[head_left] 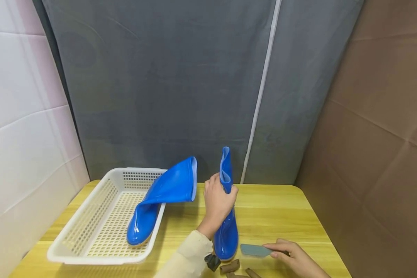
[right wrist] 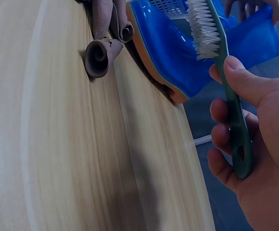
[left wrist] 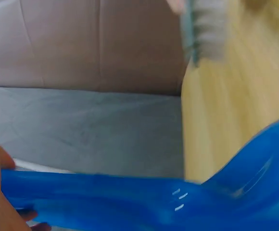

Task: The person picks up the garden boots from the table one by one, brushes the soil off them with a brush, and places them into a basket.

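Note:
A blue rubber boot stands upright on the table, sole down, its toe toward me. My left hand grips the boot's shaft below its top opening, which is squeezed narrow. In the left wrist view the shaft runs across the bottom, with fingers round its upper end. My right hand holds a scrub brush by its green handle, thumb on one side and curled fingers on the other. The brush's white bristles face the boot in the right wrist view, and its head is right of the boot's toe in the head view.
A white plastic basket sits on the left of the table. A second blue boot leans in it, its shaft jutting over the right rim. Several brown rolled pieces lie at the front near the standing boot's toe. A dark curtain hangs behind.

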Tool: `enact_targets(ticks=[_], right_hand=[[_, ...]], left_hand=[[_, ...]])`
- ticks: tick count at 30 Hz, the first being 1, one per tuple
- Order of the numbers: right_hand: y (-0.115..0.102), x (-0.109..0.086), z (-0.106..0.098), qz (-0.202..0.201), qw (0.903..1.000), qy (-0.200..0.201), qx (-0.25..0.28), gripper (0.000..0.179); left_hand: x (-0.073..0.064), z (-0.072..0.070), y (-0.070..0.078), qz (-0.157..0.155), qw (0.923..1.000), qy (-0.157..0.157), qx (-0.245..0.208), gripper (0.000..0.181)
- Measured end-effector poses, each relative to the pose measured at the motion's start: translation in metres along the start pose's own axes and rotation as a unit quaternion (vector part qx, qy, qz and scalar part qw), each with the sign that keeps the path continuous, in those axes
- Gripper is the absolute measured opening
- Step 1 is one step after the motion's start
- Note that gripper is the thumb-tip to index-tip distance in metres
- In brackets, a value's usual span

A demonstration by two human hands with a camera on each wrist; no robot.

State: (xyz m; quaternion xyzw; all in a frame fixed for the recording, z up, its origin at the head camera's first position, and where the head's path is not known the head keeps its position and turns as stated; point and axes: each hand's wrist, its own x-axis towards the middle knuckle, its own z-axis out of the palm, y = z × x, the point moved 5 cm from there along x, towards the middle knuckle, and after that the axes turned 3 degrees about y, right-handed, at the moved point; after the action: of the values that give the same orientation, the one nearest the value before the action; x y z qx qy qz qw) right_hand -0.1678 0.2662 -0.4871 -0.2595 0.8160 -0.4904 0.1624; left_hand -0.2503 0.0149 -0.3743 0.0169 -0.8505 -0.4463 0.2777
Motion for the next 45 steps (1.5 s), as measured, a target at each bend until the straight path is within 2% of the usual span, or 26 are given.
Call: enact_targets(ticks=[3,7,9,11,15,19,24,27,33,41,45], right_hand=[[0.002,0.0,0.0,-0.005,1.0,-0.002,-0.005,0.04],[0.004,-0.001,0.001,-0.014,0.9998,0.0,-0.017,0.039],[0.004,-0.001,0.002,-0.019,0.9996,0.006,-0.02,0.038],[0.004,-0.002,0.002,-0.026,0.9994,0.013,-0.02,0.036],[0.004,-0.004,0.002,-0.027,0.9994,0.016,-0.017,0.035],[0.008,-0.006,0.003,-0.008,0.9998,0.009,-0.015,0.038],[0.012,-0.008,0.002,0.015,0.9997,0.007,-0.017,0.039],[0.013,-0.01,0.001,0.011,0.9998,0.006,-0.014,0.038],[0.014,-0.012,0.002,0.008,0.9998,0.002,-0.019,0.041],[0.017,-0.01,0.002,0.072,0.9971,0.005,-0.025,0.04],[0.016,-0.01,0.002,0.047,0.9985,0.006,-0.028,0.041]], left_hand=[[-0.013,0.011,-0.008,0.0,0.9997,-0.015,0.021,0.056],[-0.033,0.028,-0.023,0.024,0.995,-0.034,0.09,0.077],[-0.039,0.034,-0.03,0.025,0.9929,-0.042,0.108,0.079],[-0.042,0.039,-0.037,0.012,0.9921,-0.055,0.112,0.078],[-0.045,0.046,-0.05,-0.03,0.9888,-0.097,0.109,0.079],[-0.048,0.049,-0.061,-0.044,0.9818,-0.125,0.136,0.081],[-0.048,0.048,-0.066,-0.037,0.9785,-0.14,0.147,0.081],[-0.048,0.047,-0.068,-0.029,0.9756,-0.146,0.161,0.08],[-0.049,0.048,-0.072,0.012,0.9716,-0.152,0.181,0.073],[-0.051,0.05,-0.075,0.033,0.963,-0.163,0.212,0.062],[-0.049,0.049,-0.075,0.043,0.9692,-0.147,0.193,0.055]])
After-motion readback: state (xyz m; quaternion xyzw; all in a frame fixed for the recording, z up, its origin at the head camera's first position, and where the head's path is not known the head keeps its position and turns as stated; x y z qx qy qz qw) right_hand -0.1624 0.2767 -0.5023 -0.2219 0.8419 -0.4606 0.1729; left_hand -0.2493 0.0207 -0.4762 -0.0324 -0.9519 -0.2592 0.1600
